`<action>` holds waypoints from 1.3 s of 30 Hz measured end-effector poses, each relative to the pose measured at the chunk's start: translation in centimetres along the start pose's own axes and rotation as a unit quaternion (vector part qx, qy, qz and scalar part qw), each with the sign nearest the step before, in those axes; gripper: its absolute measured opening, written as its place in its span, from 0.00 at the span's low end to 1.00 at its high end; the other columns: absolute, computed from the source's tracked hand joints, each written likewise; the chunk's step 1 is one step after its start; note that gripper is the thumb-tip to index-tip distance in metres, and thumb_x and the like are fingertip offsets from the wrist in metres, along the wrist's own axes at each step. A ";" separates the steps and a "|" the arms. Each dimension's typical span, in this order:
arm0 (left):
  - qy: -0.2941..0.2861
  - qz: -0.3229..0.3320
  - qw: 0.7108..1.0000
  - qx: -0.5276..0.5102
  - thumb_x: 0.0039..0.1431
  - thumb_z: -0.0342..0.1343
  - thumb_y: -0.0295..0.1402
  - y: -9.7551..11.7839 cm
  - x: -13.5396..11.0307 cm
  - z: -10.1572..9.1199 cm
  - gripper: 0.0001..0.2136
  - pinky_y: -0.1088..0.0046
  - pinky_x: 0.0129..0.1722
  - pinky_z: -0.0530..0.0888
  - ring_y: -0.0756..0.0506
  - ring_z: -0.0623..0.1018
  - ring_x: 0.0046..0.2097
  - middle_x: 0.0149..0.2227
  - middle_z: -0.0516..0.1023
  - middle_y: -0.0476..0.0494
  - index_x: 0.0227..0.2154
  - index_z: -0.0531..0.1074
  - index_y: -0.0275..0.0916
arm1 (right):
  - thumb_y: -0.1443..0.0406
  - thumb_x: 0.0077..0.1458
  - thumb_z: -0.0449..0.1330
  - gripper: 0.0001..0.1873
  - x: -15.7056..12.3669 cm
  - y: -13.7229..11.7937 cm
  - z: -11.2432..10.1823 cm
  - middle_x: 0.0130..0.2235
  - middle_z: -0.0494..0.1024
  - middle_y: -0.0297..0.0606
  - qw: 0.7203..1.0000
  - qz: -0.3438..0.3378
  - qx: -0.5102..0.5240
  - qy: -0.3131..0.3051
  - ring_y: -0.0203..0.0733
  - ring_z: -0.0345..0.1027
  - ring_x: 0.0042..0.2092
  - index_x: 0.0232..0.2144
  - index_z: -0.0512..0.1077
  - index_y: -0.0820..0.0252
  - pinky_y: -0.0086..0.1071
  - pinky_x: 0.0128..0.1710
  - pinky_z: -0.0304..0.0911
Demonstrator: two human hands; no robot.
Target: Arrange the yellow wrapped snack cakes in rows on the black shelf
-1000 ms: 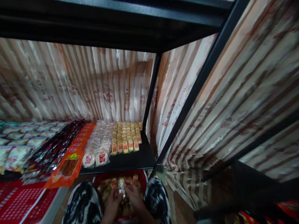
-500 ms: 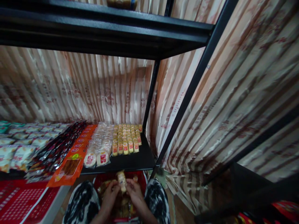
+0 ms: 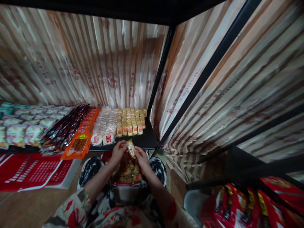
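Observation:
A small yellow wrapped snack pack (image 3: 130,149) is held between my two hands, just in front of the shelf edge. My left hand (image 3: 119,152) pinches its upper left side, and my right hand (image 3: 142,158) grips its lower right side. Below them, between my knees, sits a red container (image 3: 108,155) with several similar yellow packs (image 3: 128,172) in it. On the black shelf (image 3: 142,141) beyond, rows of yellow snack packs (image 3: 129,128) stand lined up near the right-hand post.
Left of the yellow rows lie round white packaged snacks (image 3: 108,138), an orange packet (image 3: 79,142), dark shiny packets (image 3: 64,129) and white bags (image 3: 34,134). A red printed sheet or bag (image 3: 30,171) is at lower left. Red packages (image 3: 237,202) stand at lower right. A black post (image 3: 201,79) slants upward on the right.
My view has tilted downward, showing more of my arms and lap. My hands have brought the snack pack closer to the shelf edge, and it leans differently now.

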State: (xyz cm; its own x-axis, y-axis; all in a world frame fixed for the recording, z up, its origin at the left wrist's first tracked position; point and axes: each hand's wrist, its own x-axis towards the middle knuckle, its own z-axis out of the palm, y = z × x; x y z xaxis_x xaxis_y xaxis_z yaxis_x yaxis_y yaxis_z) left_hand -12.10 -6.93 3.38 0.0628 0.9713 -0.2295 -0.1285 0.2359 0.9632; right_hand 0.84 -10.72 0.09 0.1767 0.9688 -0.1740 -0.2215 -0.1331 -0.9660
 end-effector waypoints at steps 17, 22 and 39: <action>-0.036 0.014 0.999 -0.010 0.43 0.58 0.40 0.1 2.2 1.4 0.20 0.81 0.21 0.66 0.52 0.74 0.26 0.32 0.72 0.46 0.38 0.65 0.34 | 0.49 0.48 0.59 0.22 0.9 -1.9 -0.9 0.32 0.77 0.40 0.973 0.145 0.181 0.013 0.39 0.74 0.32 0.36 0.68 0.62 0.29 0.30 0.67; -0.069 0.013 0.997 -0.017 0.42 0.58 0.34 0.3 1.9 1.7 0.18 0.82 0.23 0.66 0.53 0.74 0.29 0.36 0.72 0.46 0.39 0.68 0.35 | 0.55 0.46 0.62 0.16 1.4 -2.4 -1.8 0.29 0.77 0.38 0.963 0.132 0.228 0.050 0.37 0.74 0.31 0.31 0.69 0.62 0.26 0.30 0.67; -0.095 -0.090 0.989 -0.064 0.43 0.61 0.26 1.0 2.1 2.7 0.16 0.80 0.28 0.71 0.53 0.74 0.31 0.36 0.74 0.44 0.39 0.71 0.35 | 0.65 0.40 0.62 0.22 3.4 -3.2 -3.6 0.43 0.76 0.35 0.989 -0.001 0.113 0.091 0.38 0.69 0.40 0.42 0.72 0.55 0.29 0.38 0.63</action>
State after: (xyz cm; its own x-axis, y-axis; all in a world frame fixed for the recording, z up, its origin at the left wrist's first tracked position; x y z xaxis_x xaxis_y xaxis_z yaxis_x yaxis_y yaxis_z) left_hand -9.42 -4.75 4.25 0.2789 0.8928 -0.3536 -0.2215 0.4181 0.8810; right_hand 5.58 -7.73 1.88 0.3429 0.9126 -0.2228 -0.4256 -0.0606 -0.9029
